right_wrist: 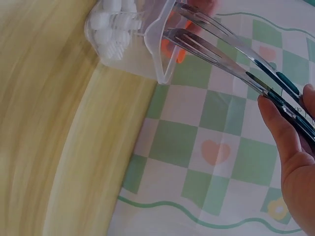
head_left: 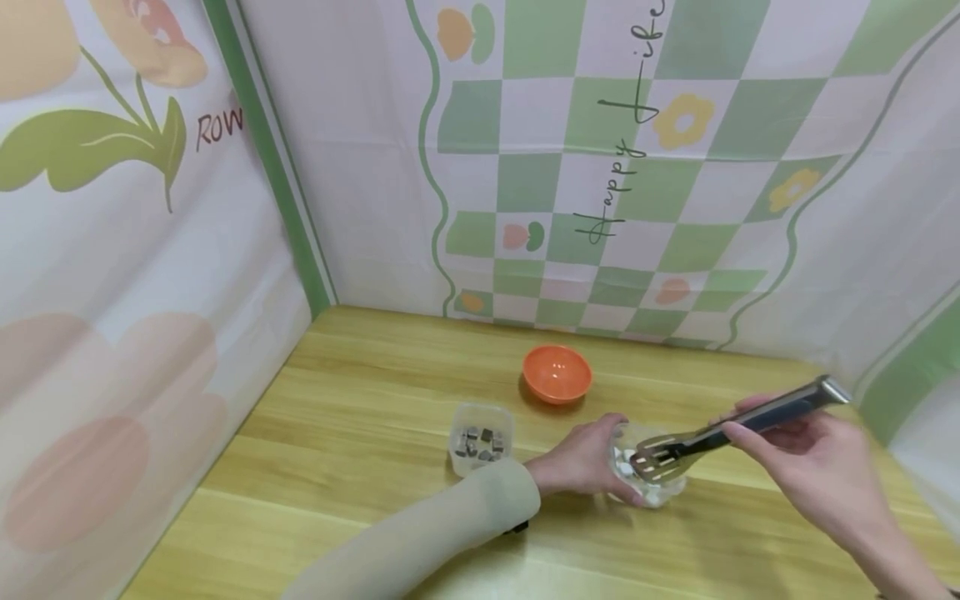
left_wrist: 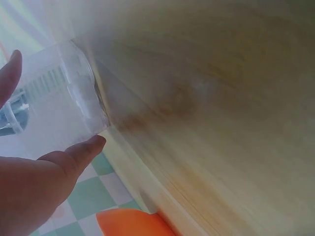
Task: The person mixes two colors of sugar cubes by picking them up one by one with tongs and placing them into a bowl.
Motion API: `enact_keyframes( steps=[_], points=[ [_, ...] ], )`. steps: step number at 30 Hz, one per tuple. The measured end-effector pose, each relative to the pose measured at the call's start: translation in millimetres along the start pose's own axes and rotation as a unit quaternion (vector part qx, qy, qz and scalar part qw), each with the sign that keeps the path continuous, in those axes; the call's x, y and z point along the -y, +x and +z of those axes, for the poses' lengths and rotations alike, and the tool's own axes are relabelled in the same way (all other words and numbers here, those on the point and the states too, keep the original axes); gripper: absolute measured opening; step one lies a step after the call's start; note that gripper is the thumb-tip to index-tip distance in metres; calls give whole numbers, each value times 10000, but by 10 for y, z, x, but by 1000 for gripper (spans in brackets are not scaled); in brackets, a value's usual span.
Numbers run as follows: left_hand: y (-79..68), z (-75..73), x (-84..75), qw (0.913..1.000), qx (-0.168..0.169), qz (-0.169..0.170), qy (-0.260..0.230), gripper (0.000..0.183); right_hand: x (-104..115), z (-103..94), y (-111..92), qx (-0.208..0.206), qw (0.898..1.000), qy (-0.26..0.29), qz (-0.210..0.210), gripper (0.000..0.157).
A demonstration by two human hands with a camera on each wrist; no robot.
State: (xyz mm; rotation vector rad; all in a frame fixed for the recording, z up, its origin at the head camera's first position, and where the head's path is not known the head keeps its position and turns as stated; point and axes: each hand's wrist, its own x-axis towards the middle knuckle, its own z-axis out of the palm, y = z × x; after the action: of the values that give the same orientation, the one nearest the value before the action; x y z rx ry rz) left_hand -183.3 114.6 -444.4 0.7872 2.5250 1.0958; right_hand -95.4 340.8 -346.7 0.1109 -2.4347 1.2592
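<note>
My left hand (head_left: pixel 581 461) holds a clear plastic container (head_left: pixel 667 493) by its sides, thumb and fingers on opposite walls. Small white pieces (right_wrist: pixel 110 27) lie at the container's bottom. My right hand (head_left: pixel 828 462) grips metal tongs (head_left: pixel 772 414) with dark handles, thumb on one arm and fingers on the other. In the right wrist view the slotted tong tips reach just inside the container's mouth, spread a little apart, with the white pieces deeper in. The left wrist view shows the container's wall between the thumb and a finger.
A second clear container (head_left: pixel 459 442) with several dark metallic cubes stands left of the left hand, close to the sleeve (head_left: pixel 442 521). Behind both containers sits an orange bowl (head_left: pixel 557 375). Patterned cloth (head_left: pixel 525 179) hangs along the back edge of the wooden table (head_left: pixel 360 392).
</note>
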Motion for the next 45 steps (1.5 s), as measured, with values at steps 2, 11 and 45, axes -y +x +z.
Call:
enact_keyframes(
  steps=[2, 11, 45],
  points=[
    [1, -4, 0, 10000, 9, 20, -10, 110, -12, 21, -9, 37, 10000, -1, -25, 25],
    [12, 5, 13, 9996, 39, 125, 254, 107, -84, 86, -38, 172, 9996, -206, -53, 24],
    [26, -20, 46, 9995, 233, 184, 130, 103, -181, 238, 9, 740, 9931, -899, 120, 25]
  ],
)
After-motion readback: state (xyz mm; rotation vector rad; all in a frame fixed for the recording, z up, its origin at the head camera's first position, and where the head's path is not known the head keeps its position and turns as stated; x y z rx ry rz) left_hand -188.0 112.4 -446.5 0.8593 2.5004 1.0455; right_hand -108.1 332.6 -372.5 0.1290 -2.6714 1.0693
